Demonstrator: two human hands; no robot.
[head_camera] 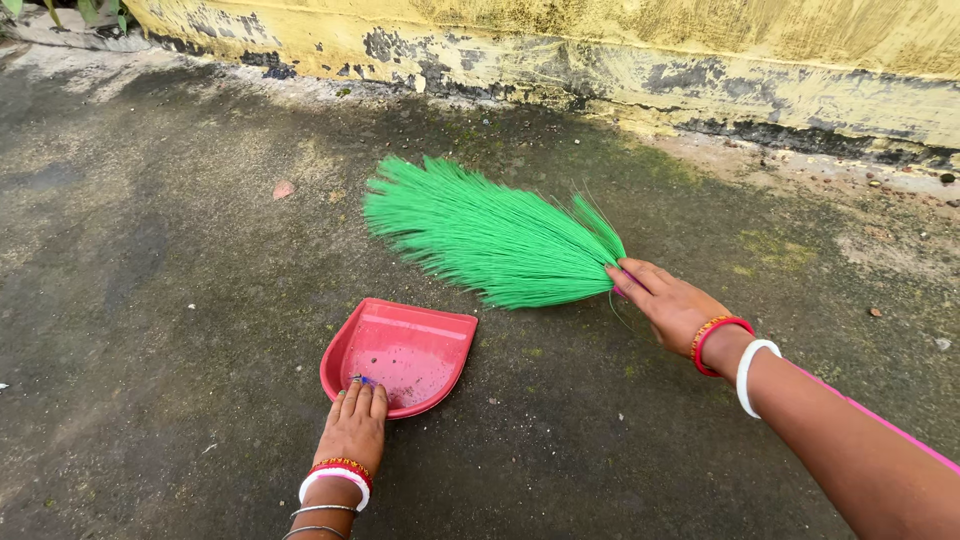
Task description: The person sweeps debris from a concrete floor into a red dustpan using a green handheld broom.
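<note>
Rough dark concrete ground (180, 300), mossy patches. Red plastic dustpan (400, 350) lies flat on it, rear edge under the left-hand grip. Green broom bristles (480, 235) brush the ground up & left of the right-hand grip. Pebbles, dry leaf (283, 189) further out.

Smooth red plastic in the dustpan (400, 350), faintly glossy, dulled by a film of dust; fine green plastic bristles in the broom (490, 238), thin, stiff-looking and bright; rough, matt grey concrete across the floor (180, 250), stained dark in patches and tinged with moss; flaking yellow paint on the wall (700, 60), blackened and worn to bare plaster along its base; smooth, shiny bangles (722, 345) in red and white at the wrists, thin metal ones beside them.
</note>
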